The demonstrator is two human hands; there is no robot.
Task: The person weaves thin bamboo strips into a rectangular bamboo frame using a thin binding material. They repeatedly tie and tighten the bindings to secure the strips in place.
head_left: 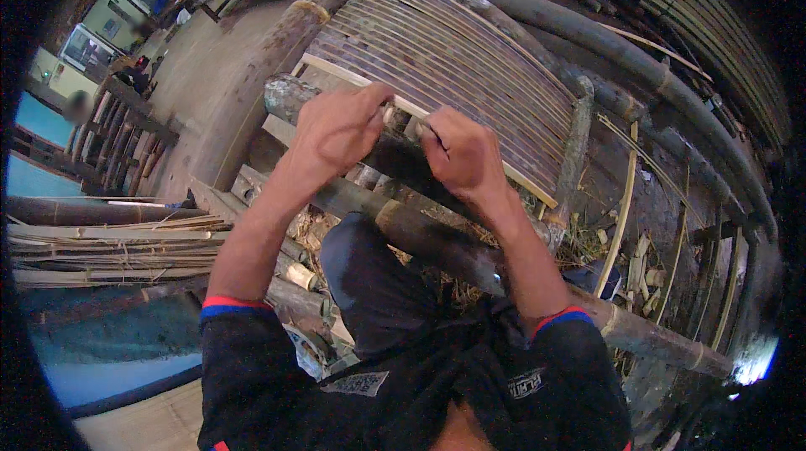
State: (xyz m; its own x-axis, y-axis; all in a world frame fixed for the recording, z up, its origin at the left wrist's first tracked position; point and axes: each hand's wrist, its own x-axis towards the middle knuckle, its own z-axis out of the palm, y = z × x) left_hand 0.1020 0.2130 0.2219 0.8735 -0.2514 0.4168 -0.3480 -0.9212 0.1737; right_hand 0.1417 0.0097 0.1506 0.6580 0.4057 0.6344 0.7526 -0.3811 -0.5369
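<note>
Dim overall, clearest around the slatted panel [445,65], glaring blue-white at lower right, grainy in black corners, bowed near the rim.

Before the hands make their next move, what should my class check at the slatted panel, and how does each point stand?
1. Left hand at the pale strip: ok.
2. Right hand beside it, at the strip too: ok.
3. Strip along the near edge of the slatted panel: ok.
4. Firm grip: cannot tell, fingertips largely hidden.
5. Ground free of wood scraps: not ok, pieces lie at right.
</note>
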